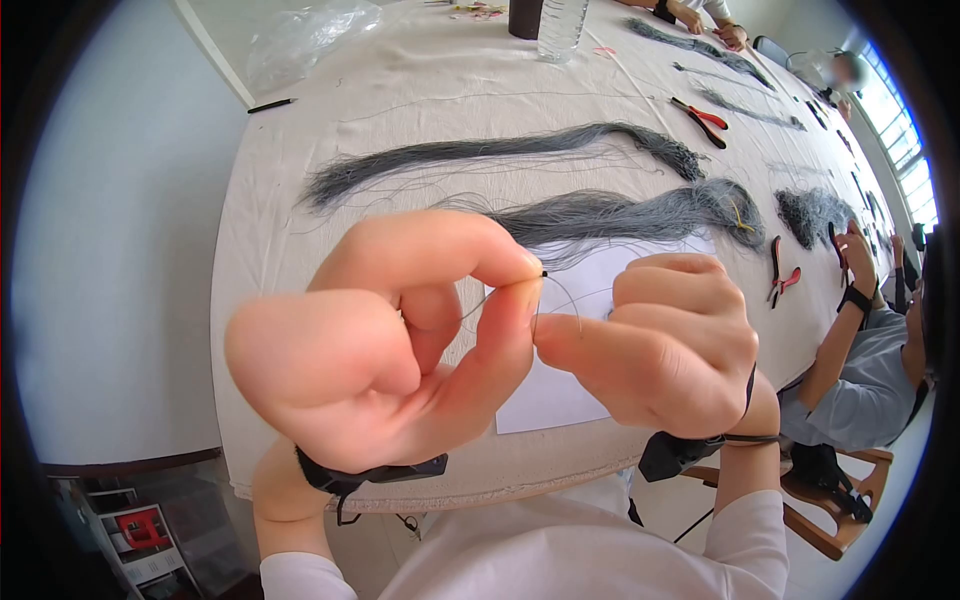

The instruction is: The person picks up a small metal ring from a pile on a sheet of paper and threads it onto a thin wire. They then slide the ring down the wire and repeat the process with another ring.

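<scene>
My left hand (400,335) is closed in a pinch, thumb and forefinger tips pressed on a tiny black piece (544,274), too small to name. A thin grey strand (578,305) curves in a loop from these fingertips. Just to the right, my right hand (670,345) is closed, its fingers curled and its tips pinching the strand close to my left thumb. Both hands are held above a white sheet of paper (540,405). Behind them lies a bundle of grey strands (620,212), partly hidden by my left hand.
Another grey strand bundle (450,152) lies farther back, with red-and-black pliers (703,122) beside it. More pliers (780,275) lie at right. A clear bottle (562,30) and a black pen (272,105) are farther off. Co-workers sit along the right side, one in a grey shirt (860,385).
</scene>
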A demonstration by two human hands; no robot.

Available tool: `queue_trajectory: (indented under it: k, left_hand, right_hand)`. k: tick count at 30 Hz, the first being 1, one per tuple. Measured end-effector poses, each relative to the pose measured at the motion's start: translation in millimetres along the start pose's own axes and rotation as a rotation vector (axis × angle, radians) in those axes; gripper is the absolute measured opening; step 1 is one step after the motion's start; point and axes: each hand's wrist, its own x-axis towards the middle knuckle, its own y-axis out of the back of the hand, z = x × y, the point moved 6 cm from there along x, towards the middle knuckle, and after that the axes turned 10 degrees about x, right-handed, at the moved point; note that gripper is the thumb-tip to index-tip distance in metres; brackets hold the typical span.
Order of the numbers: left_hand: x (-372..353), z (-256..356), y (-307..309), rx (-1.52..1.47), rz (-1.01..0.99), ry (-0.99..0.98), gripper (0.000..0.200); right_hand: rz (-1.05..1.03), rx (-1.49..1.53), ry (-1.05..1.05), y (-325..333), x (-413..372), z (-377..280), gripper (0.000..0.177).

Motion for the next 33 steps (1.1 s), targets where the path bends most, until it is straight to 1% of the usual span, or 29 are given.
queue_trajectory:
  k: [2, 6, 9, 11, 12, 14, 15, 17, 18, 19, 21, 22, 23, 25, 26, 28, 29, 31, 32, 33]
  left_hand:
    - [0, 0, 0, 0.019, -0.003, 0.001, 0.047]
    - [-1, 1, 0, -0.014, -0.017, -0.018, 0.047]
    - [-1, 0, -1, 0.044, 0.008, -0.017, 0.047]
    - [-1, -2, -1, 0.027, 0.072, 0.012, 0.046]
    - [-1, -2, -2, 0.027, 0.072, 0.011, 0.046]
    - [-2, -2, -1, 0.025, 0.099, 0.032, 0.046]
    - [-2, -2, -1, 0.025, 0.099, 0.032, 0.046]
    - [-1, -1, -1, 0.043, 0.063, 0.000, 0.047]
    - [-2, -1, -1, 0.044, 0.063, 0.000, 0.047]
    - [-2, 0, -1, 0.031, 0.067, -0.003, 0.048]
    - [-2, 1, 0, 0.019, 0.072, -0.006, 0.048]
    - [-2, 1, 1, 0.032, 0.060, -0.006, 0.049]
    - [-1, 1, 1, 0.045, 0.048, -0.006, 0.050]
    - [0, -2, 1, 0.065, 0.081, -0.031, 0.050]
    - [0, -2, 2, 0.085, 0.114, -0.056, 0.050]
    - [2, 2, 6, 0.121, 0.121, -0.039, 0.050]
    - [3, 2, 7, 0.153, 0.128, -0.018, 0.050]
    - [3, 1, 8, 0.139, 0.130, -0.040, 0.050]
    - [3, 1, 8, 0.124, 0.129, -0.062, 0.050]
    - [3, 1, 9, 0.125, 0.130, -0.061, 0.050]
  right_hand:
    - [-0.002, -0.105, 0.036, 1, 0, -6, 0.036]
    - [-0.023, -0.103, 0.009, 5, 2, -8, 0.034]
    - [-0.005, -0.048, 0.054, 1, 4, -5, 0.033]
    - [0.229, 0.057, 0.133, 2, 4, -6, 0.028]
    - [0.229, 0.057, 0.133, 1, 2, -5, 0.028]
    - [0.145, 0.091, 0.226, -4, -2, -10, 0.022]
    - [0.145, 0.091, 0.227, -3, -2, -12, 0.022]
    - [0.042, 0.292, 0.176, -8, 1, -15, 0.021]
    - [0.055, 0.311, 0.125, -8, 1, -15, 0.022]
    - [0.055, 0.311, 0.126, -7, 1, -19, 0.022]
    - [0.034, 0.353, -0.062, -2, -2, -14, 0.025]
    - [0.006, 0.303, -0.115, 0, -2, -13, 0.029]
    - [0.006, 0.303, -0.115, -2, -2, -15, 0.029]
    - [0.147, 0.272, -0.254, -2, -5, -12, 0.032]
    - [0.147, 0.273, -0.253, -1, -5, -15, 0.032]
    - [0.174, 0.217, -0.500, 3, -8, -6, 0.031]
    - [0.171, 0.218, -0.497, 5, -6, -6, 0.031]
    - [0.082, 0.039, -0.598, 8, -1, -2, 0.039]
    - [0.048, 0.036, -0.641, 9, 2, -1, 0.035]
    - [0.047, 0.037, -0.641, 8, 0, 3, 0.035]
